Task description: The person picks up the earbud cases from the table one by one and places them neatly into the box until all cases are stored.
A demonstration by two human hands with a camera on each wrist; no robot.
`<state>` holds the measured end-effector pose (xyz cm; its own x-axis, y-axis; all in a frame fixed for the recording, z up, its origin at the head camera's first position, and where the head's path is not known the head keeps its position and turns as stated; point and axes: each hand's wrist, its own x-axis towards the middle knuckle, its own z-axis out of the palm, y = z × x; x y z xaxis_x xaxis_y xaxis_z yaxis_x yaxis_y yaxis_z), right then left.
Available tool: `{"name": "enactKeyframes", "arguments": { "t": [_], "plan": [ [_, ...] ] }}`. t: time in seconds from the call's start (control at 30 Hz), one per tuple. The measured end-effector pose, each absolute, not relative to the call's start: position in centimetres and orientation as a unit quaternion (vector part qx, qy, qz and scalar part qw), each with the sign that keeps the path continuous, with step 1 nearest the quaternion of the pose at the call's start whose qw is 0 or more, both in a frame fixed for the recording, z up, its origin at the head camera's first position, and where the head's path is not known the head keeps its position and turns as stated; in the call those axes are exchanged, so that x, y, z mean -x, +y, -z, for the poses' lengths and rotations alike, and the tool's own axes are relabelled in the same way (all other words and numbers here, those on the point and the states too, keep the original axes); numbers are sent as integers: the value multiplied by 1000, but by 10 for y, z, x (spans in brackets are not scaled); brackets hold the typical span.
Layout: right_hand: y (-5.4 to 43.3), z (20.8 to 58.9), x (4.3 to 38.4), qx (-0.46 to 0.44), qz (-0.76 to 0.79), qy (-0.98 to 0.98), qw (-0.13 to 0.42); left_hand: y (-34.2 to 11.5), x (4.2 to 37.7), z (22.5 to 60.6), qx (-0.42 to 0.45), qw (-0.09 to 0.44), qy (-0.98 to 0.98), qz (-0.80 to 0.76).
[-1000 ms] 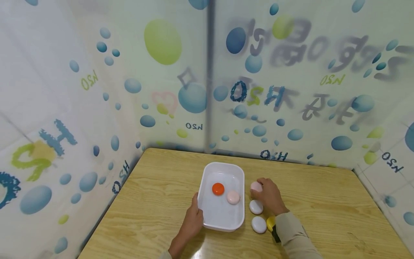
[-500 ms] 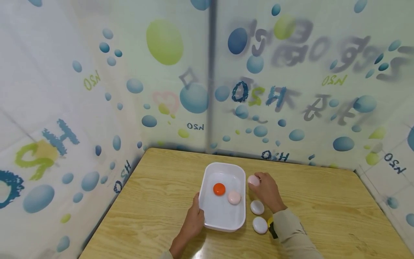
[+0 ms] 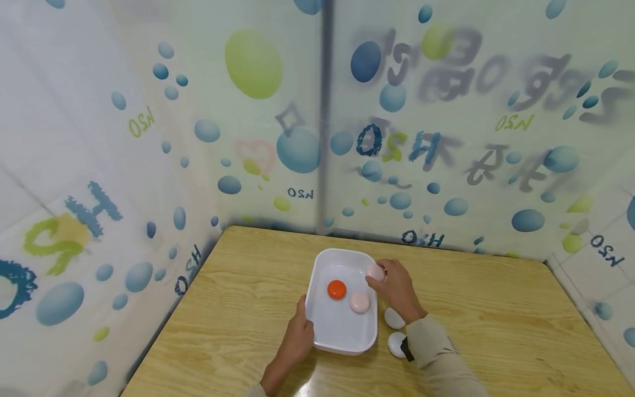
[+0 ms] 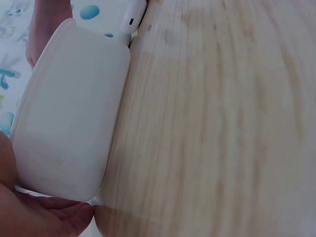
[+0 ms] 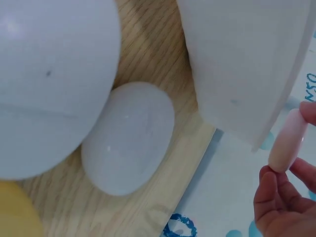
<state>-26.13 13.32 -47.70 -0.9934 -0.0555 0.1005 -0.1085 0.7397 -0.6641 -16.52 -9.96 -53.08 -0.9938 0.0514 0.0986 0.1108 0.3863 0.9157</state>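
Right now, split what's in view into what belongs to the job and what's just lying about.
Apparently in the job:
white tray
held pink disc
orange-red disc
pale pink disc

Lying about, perhaps also part:
two white discs
yellow piece, partly seen

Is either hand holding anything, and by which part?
The right hand pinches a pink disc by its edge; the left hand grips the white tray at its left side.

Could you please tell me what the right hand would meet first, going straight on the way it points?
The right hand, holding a pink disc, would likely meet the white tray rim first, though height is unclear.
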Motion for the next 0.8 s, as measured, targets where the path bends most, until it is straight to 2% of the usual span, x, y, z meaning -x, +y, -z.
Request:
{"name": "enactKeyframes", "arguments": {
  "t": [0.8],
  "plan": [
    [103,476,266,-37,-357,-933,-9,-99,165,530,39,23,-836,547]
  ]
}}
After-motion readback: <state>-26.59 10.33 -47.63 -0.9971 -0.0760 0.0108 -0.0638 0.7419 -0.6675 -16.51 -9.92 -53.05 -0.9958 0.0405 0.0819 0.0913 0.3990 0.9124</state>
